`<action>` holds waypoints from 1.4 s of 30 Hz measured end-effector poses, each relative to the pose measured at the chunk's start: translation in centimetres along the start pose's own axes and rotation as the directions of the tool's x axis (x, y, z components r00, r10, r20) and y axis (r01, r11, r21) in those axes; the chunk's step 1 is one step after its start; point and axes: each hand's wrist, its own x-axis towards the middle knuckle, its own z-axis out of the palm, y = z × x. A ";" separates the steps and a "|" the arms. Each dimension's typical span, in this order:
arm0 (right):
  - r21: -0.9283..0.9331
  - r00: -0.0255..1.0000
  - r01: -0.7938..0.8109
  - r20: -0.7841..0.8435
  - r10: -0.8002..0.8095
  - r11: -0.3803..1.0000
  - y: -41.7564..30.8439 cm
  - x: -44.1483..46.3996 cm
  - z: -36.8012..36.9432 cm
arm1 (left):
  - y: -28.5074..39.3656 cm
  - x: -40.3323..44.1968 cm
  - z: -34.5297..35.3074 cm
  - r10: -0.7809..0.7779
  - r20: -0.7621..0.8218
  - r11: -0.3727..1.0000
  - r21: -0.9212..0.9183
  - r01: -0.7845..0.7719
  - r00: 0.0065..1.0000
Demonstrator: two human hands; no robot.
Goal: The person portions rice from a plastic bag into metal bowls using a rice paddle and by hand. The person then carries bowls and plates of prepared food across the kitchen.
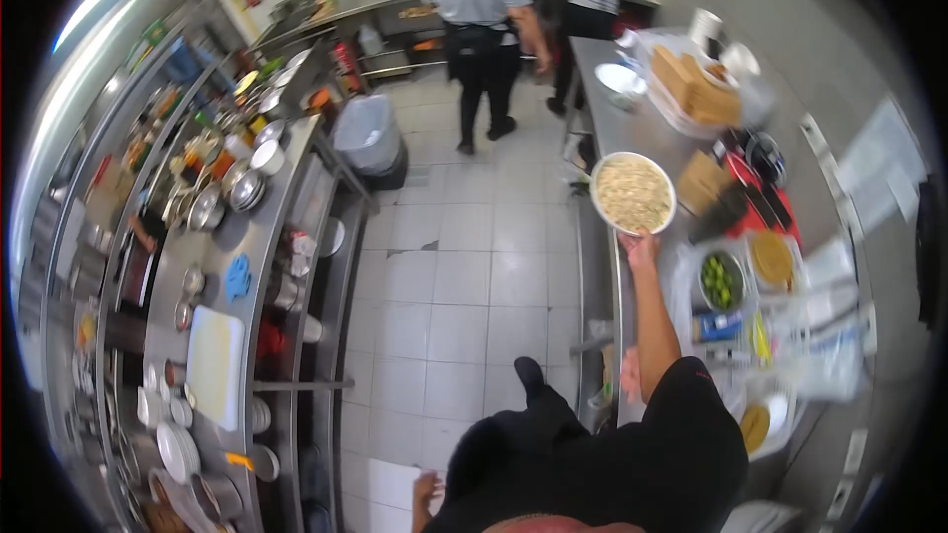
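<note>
My right hand (642,249) grips the near rim of a round white bowl (598,213), with the arm stretched forward at the right-hand counter. Pale, chopped or shredded food (633,191) fills the bowl; its exact kind is not clear. The bowl is at the counter's edge, and I cannot tell whether it rests there or is held above. My left hand (427,492) hangs low by my left side, only partly in view. Close to it is a white rectangular patch (394,483) at floor level, and whether the fingers hold anything does not show.
The right counter (632,123) carries a plastic tub with brown packages (691,84), a bowl of green pieces (722,281) and several containers. To the left, a steel table (222,262) holds bowls, plates and a white cutting board (215,367). Ahead are a lined bin (367,128) and two people (481,0).
</note>
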 end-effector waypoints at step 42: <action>-0.336 -0.158 0.942 -0.450 0.879 -0.003 44.5 -66.5 6.8 | -40.7 -19.8 15.2 -0.245 -0.219 0.306 -0.942 -0.140 0.944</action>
